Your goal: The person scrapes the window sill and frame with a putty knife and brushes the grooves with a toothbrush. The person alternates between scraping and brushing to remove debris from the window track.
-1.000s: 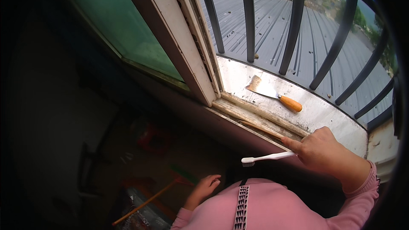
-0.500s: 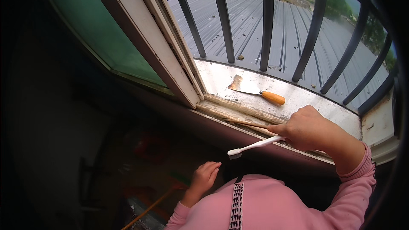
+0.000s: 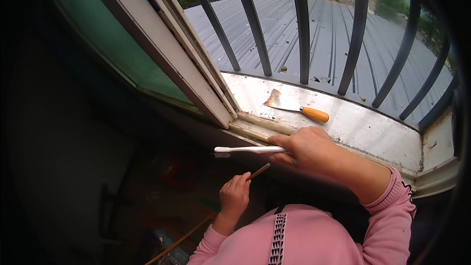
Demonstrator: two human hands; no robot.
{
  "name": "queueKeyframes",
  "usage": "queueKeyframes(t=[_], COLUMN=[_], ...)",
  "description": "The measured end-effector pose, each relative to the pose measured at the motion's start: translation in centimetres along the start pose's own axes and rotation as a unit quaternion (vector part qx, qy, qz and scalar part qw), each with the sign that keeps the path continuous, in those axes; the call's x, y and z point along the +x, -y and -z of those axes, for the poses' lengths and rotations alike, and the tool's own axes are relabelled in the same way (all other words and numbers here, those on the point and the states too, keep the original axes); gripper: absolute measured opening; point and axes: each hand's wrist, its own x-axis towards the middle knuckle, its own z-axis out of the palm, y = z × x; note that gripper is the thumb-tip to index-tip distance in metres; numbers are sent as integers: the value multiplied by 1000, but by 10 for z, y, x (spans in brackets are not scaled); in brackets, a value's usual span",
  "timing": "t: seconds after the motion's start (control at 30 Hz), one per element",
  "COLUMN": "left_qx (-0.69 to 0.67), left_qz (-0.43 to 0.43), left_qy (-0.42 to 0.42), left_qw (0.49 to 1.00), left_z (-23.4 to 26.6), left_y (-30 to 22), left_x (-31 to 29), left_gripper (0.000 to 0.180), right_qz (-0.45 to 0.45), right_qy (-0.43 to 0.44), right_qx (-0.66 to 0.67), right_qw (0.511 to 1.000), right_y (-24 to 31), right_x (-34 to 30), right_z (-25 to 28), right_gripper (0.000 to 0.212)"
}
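Observation:
My right hand (image 3: 311, 152) is closed around a white toothbrush (image 3: 252, 150), over the window's sliding track (image 3: 255, 126). The brush head points left and its dark bristles face down. Lower and to the left, my left hand (image 3: 234, 195) grips a thin brown stick (image 3: 259, 171), whose free end slants up toward my right hand. The rest of the stick is hidden in the fingers. Beyond the track, a scraper with an orange wooden handle (image 3: 314, 114) and a stained metal blade lies on the white sill (image 3: 343, 127).
Dark metal bars (image 3: 303, 34) stand along the sill's outer edge, with a grey ribbed roof (image 3: 328, 29) beyond them. A framed green glass pane (image 3: 113, 44) rises on the left. Below, a long yellowish pole (image 3: 179, 239) slants through the dark area.
My right hand has moved left along the track with the toothbrush, which now lies nearly level. My left hand now holds a brown stick. The sticks seen earlier in the track no longer show there.

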Motion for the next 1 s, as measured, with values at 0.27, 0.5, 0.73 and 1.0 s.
queueKeyframes(t=[0.27, 0.5, 0.73, 1.0], left_qx=[-53, -69, -67, -114], left_qz=[203, 221, 229, 227], left_qy=[84, 77, 85, 96], left_qw=[974, 970, 967, 962], left_z=[-1, 1, 7, -8], left_y=[29, 29, 35, 40], left_x=[-95, -103, -114, -116], left_gripper=[16, 17, 18, 18], right_qz=[3, -6, 21, 21], right_qy=[-83, -10, -47, -52], right_qx=[-33, -28, -55, -81], right_qw=[996, 1000, 997, 995], right_y=[-31, -21, -22, -7], right_x=[35, 66, 83, 97], right_z=[-42, -58, -91, -88], right_gripper=[29, 33, 36, 27])
